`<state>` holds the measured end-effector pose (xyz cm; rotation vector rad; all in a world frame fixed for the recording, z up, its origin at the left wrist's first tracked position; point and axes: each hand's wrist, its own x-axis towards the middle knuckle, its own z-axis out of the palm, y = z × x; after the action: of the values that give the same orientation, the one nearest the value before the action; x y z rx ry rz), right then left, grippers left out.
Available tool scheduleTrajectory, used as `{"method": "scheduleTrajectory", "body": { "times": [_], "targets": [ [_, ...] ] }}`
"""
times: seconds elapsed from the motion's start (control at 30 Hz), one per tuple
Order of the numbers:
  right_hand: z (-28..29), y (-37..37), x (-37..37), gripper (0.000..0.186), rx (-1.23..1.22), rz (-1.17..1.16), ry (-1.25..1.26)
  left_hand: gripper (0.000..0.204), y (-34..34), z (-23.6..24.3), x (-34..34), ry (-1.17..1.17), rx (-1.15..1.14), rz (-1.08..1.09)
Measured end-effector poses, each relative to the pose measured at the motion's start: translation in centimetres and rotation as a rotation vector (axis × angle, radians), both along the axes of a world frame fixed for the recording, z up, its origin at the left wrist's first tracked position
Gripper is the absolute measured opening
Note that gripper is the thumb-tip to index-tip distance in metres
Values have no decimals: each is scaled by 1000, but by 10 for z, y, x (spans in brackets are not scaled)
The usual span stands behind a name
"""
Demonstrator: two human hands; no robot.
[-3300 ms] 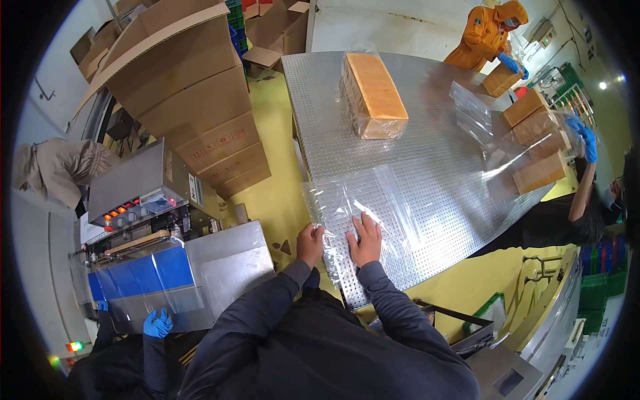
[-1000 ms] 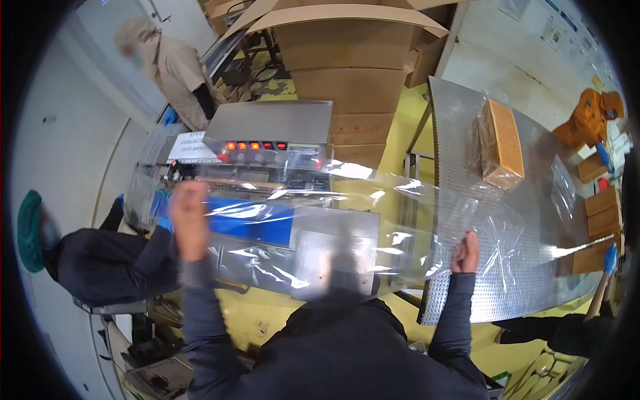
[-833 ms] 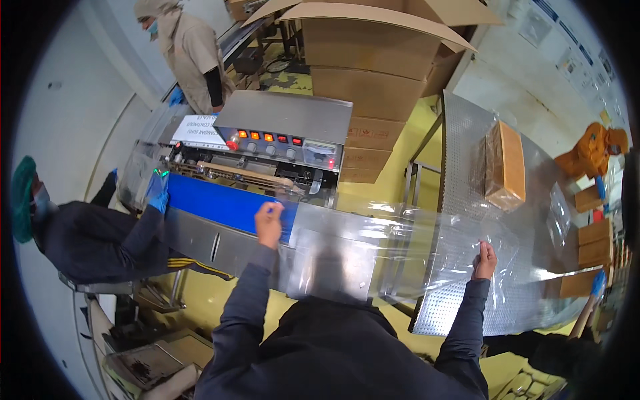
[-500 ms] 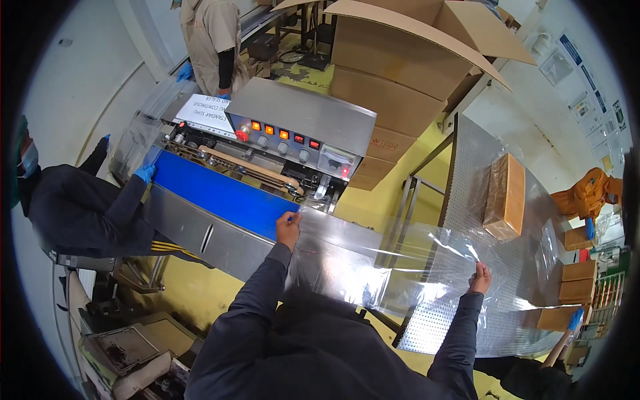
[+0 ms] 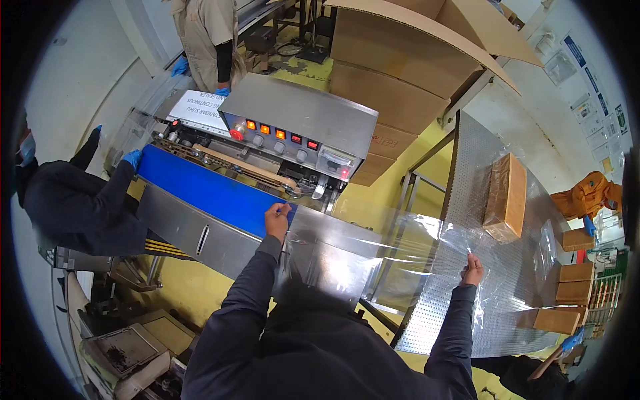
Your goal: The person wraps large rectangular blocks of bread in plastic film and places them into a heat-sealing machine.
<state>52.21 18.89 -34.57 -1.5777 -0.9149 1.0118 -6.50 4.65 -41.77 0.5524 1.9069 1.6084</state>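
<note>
A clear plastic bag (image 5: 407, 250) is stretched flat between my two hands. My left hand (image 5: 277, 221) pinches its left end at the near right end of a blue conveyor belt (image 5: 207, 187). My right hand (image 5: 473, 270) grips the other end above a perforated metal table (image 5: 433, 300). Beneath the film, beside the belt, is a bare steel plate (image 5: 333, 260). Just beyond my left hand stands a steel band sealer (image 5: 300, 120) with lit switches, knobs and a red button.
On the metal table lies a brown block-shaped package (image 5: 505, 200) in clear wrap. Large cardboard boxes (image 5: 393, 87) are stacked behind the machine. A person in dark clothes (image 5: 80, 207) stands at the belt's left end; others work behind the machine and at the far right.
My left hand has shifted slightly left along the belt's end, and my right hand slightly left too, the bag still taut between them. The person at the left has moved a gloved hand leftward.
</note>
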Motion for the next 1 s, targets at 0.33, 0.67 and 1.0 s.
{"method": "scheduleTrajectory", "body": {
  "times": [0.33, 0.67, 1.0],
  "targets": [
    [-54, 3, -36, 8, -84, 211, -199, 22, -22, -17, -75, 91, -58, 14],
    [-44, -6, -131, 14, -265, 346, -136, 16, -137, 23, -131, -238, -156, -334],
    [-84, -26, -173, 15, -202, 540, -79, 18, -171, 26, -191, -4, -141, -9]
  ]
}}
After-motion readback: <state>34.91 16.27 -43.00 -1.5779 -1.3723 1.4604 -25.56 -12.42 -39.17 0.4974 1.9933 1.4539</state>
